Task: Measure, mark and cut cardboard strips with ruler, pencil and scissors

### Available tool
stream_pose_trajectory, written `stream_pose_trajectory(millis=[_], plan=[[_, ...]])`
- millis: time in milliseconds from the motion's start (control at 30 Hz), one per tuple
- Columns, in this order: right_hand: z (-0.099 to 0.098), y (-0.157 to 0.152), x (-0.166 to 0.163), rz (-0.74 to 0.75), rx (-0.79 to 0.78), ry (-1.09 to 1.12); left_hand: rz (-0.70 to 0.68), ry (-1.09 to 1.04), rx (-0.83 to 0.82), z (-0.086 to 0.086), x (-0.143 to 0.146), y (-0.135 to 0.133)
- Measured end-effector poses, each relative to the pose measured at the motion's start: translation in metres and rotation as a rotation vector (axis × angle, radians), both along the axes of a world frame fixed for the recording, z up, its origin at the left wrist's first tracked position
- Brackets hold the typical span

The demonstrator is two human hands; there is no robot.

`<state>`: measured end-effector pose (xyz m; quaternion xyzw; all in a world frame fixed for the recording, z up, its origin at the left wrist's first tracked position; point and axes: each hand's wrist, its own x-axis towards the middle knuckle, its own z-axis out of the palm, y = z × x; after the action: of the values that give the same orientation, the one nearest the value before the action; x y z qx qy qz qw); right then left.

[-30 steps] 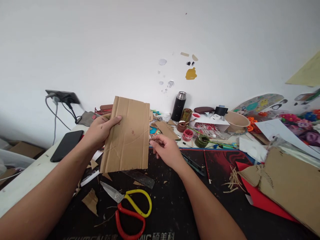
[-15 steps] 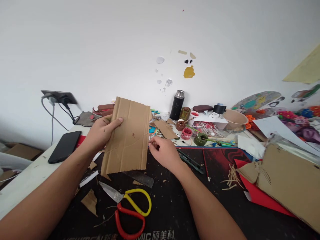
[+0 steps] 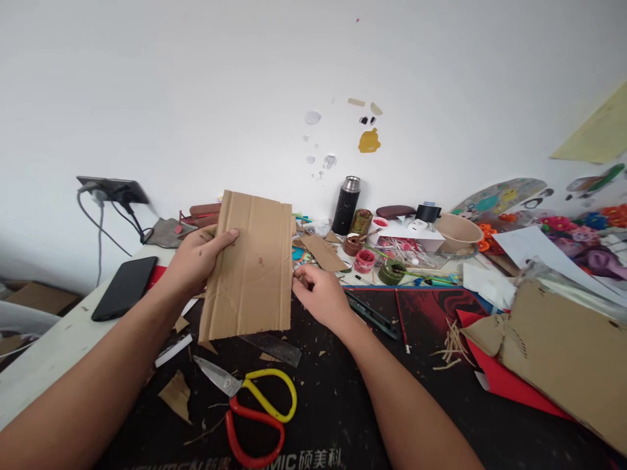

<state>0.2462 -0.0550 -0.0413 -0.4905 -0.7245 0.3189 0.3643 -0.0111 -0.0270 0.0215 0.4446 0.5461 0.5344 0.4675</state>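
A tan piece of corrugated cardboard (image 3: 252, 267) is held up, slightly tilted, above the dark mat. My left hand (image 3: 203, 254) is closed on its left edge, thumb across the front face and the other fingers hidden behind. At the right edge, my right hand (image 3: 321, 294) is curled with thumb and forefinger pinched at the cardboard's rim; the very tips are partly hidden. Below the cardboard lie scissors (image 3: 240, 398) with one yellow and one red handle, and a clear ruler (image 3: 274, 349) partly covered by the sheet.
A green utility knife (image 3: 372, 315) and a red pencil (image 3: 401, 320) lie right of my right hand. Paint jars (image 3: 364, 261), a black flask (image 3: 347, 205) and scraps crowd the back. A phone (image 3: 125, 287) rests at left. Larger cardboard (image 3: 568, 352) and twine (image 3: 451, 346) sit at right.
The cardboard has turned slightly, its lower right corner shifting a little right and up. Both hands keep nearly the same places, and the camera view has shifted very slightly.
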Motion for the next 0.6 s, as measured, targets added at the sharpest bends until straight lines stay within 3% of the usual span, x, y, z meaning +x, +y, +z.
stream_pose_trajectory(millis=[233,600], plan=[[-0.013,0.007,0.0,0.085,-0.222,0.293,-0.014,-0.003,-0.042,-0.004,-0.005,0.004],[-0.003,0.006,0.001,0.149,-0.365,0.455,-0.015,-0.057,-0.099,-0.007,-0.001,0.002]])
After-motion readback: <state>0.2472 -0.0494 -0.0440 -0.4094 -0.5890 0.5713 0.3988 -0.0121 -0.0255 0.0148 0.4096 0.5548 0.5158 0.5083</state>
